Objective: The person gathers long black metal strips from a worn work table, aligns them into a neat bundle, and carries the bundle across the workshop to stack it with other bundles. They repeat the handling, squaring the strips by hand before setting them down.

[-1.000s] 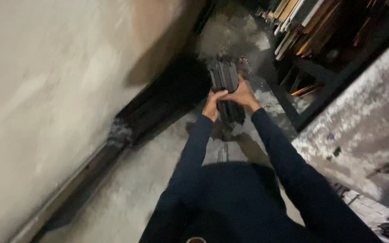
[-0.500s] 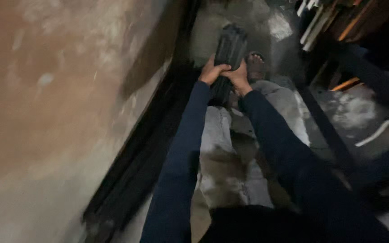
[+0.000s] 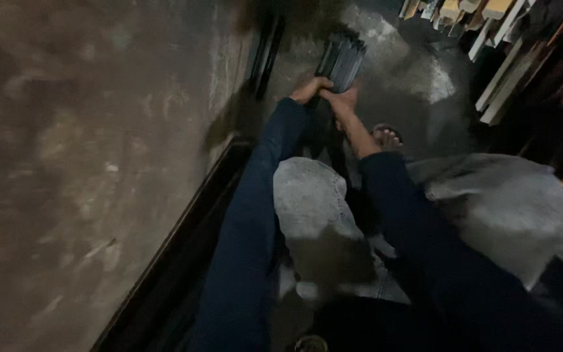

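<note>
1. A bundle of dark, flat metal strips stands on end on the grey floor, near the wall.
2. The left hand is wrapped round the bundle's lower left side.
3. The right hand is clasped on its lower right side, just beside the left.
4. A sandalled foot rests on the floor below the hands.
5. Pale wooden battens lean at the upper right.
</note>
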{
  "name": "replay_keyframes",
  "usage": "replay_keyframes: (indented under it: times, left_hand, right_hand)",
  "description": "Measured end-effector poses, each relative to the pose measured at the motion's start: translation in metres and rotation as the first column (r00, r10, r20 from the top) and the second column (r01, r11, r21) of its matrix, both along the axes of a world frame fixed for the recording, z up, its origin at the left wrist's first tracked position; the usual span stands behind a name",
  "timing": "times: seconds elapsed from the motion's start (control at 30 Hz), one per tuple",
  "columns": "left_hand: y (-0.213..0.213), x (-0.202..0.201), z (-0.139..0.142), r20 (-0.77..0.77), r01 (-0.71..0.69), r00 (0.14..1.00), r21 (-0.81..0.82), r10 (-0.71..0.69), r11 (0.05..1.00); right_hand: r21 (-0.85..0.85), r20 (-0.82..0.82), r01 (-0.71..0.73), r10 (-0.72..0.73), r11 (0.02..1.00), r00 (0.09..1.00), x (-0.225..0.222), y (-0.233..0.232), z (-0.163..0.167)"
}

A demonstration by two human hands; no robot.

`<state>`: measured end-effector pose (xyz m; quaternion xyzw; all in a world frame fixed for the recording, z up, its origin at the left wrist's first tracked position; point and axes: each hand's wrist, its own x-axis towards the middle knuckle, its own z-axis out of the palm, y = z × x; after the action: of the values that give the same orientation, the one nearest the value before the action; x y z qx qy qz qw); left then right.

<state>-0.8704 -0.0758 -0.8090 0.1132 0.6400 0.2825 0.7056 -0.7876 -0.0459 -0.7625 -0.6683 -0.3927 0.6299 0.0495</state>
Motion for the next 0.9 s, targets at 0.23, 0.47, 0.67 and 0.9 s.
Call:
replay_keyframes:
  times: [0.23, 0.47, 0.67, 0.9]
  left_hand:
    - [-0.010, 0.017, -0.035, -0.745, 0.213, 0.634, -0.087, -0.205, 0.973]
    - [-0.042, 0.001, -0.079, -0.900, 0.277, 0.423, 0.020, -0.103, 0.961]
    - [-0.071, -0.013, -0.143, -0.896, 0.226, 0.392, 0.314, 0.209, 0.922]
    - [-0.091, -0.056, -0.141, -0.998, 0.152, -0.065, -0.005, 0.005, 0.988]
  right_hand:
    - [0.380, 0.136, -0.086, 0.036, 0.921, 0.990, 0.006, -0.020, -0.042]
    - [0.346, 0.345, -0.235, 0.110, 0.908, 0.932, 0.016, -0.037, -0.051]
    - [0.405, 0.343, -0.265, 0.123, 0.875, 0.931, 0.024, -0.046, -0.077]
    - [0.426, 0.298, -0.241, 0.117, 0.872, 0.948, 0.035, -0.058, -0.105]
